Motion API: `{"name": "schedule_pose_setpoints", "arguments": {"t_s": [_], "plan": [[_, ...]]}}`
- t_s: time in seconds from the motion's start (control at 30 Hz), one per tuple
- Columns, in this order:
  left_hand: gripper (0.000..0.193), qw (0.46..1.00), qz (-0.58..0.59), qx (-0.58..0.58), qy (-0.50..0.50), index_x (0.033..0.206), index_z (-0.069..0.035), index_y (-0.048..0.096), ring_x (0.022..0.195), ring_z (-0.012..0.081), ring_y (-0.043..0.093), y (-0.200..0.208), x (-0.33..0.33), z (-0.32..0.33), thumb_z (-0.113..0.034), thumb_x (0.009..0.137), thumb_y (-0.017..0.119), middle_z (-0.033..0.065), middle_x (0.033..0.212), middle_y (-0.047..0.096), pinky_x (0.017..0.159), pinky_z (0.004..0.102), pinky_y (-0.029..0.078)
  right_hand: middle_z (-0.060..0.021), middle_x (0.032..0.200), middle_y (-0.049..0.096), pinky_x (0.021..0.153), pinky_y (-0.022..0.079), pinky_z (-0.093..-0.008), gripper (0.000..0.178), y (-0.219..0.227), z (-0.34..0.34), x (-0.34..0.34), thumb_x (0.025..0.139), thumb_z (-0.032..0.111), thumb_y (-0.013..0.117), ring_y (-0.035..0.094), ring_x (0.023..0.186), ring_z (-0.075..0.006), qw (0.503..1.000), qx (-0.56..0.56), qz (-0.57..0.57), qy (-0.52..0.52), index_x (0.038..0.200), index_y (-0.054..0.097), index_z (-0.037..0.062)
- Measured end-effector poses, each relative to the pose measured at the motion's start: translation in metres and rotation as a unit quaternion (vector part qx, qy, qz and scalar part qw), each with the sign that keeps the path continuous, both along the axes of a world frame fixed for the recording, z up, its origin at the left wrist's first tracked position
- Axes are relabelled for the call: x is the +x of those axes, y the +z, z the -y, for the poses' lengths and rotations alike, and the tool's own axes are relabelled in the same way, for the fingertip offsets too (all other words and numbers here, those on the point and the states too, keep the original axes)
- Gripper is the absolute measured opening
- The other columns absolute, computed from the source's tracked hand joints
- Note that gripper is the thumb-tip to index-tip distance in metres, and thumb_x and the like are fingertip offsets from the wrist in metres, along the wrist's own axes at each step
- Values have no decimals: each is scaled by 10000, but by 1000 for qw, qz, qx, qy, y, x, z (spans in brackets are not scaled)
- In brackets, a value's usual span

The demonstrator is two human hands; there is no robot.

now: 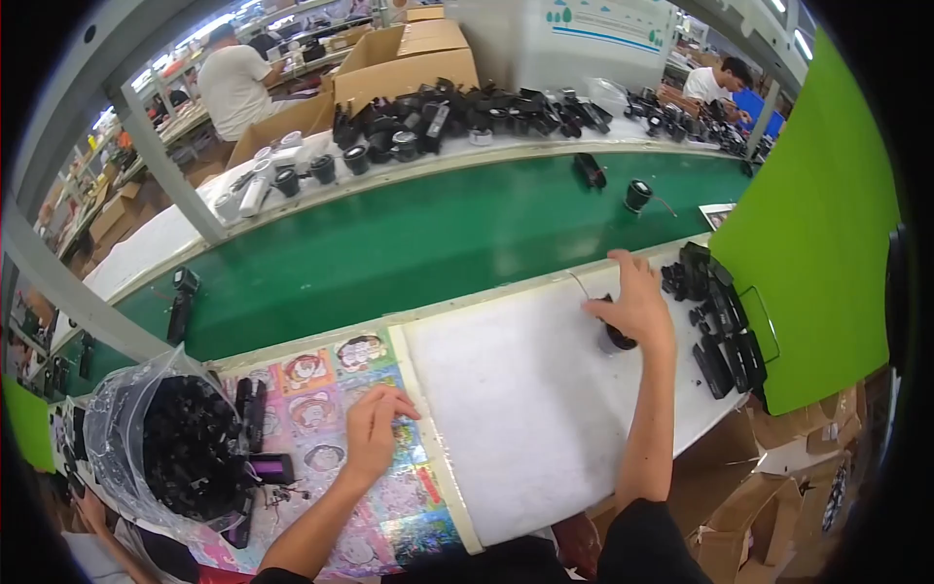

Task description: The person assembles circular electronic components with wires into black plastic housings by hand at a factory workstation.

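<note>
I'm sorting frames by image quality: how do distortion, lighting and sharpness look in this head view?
Head view: strong fisheye, so the green conveyor belt and the white mat bow toward the rim, with black vignette corners. Lighting is even and bright, shadows soft. The right hand on a small black part is slightly soft; the left hand on the cartoon-printed mat reads clearer. The far background is washed out.

Green conveyor belt [409, 238], cardboard boxes [409, 58], possibly factory hall
</note>
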State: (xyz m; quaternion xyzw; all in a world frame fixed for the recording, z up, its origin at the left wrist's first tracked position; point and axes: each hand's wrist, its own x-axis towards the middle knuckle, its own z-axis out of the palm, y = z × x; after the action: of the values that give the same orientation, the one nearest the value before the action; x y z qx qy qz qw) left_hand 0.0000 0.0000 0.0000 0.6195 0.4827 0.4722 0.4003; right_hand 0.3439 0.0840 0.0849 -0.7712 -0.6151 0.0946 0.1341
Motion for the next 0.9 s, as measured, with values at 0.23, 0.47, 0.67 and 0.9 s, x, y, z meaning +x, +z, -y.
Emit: {"name": "schedule_pose_setpoints", "arguments": {"t_s": [0.23,0.47,0.67,0.9], "plan": [[378,999,-22,-8,35,687,26,637,754,150,553,2,4,2,-125,924,385,83,796,604,689,260,426,-208,950,645,785,486,-350,835,-9,-9,30,512,352,824,625,890,-302,983,-128,-57,117,1210,521,9],[361,994,-79,77,-18,718,23,641,710,163,561,23,58,-18,-111,932,382,97,762,603,656,296,431,-154,906,648,750,493,-361,475,-52,-46,15,606,194,722,625,835,-306,946,179,-255,93,1024,564,35],[270,914,-102,369,-136,714,-7,580,638,280,547,63,166,-180,-106,923,440,131,706,540,594,353,427,-141,894,643,756,487,-339,381,-56,-52,25,625,137,677,618,803,-285,893,293,-340,43,979,590,23],[461,724,-530,434,-79,1225,-74,524,1139,276,506,44,279,-388,-75,772,606,96,1234,535,889,426,433,-142,792,611,722,465,-325,257,-69,-56,73,656,95,632,591,743,-258,867,324,-374,-64,893,582,9]]}}
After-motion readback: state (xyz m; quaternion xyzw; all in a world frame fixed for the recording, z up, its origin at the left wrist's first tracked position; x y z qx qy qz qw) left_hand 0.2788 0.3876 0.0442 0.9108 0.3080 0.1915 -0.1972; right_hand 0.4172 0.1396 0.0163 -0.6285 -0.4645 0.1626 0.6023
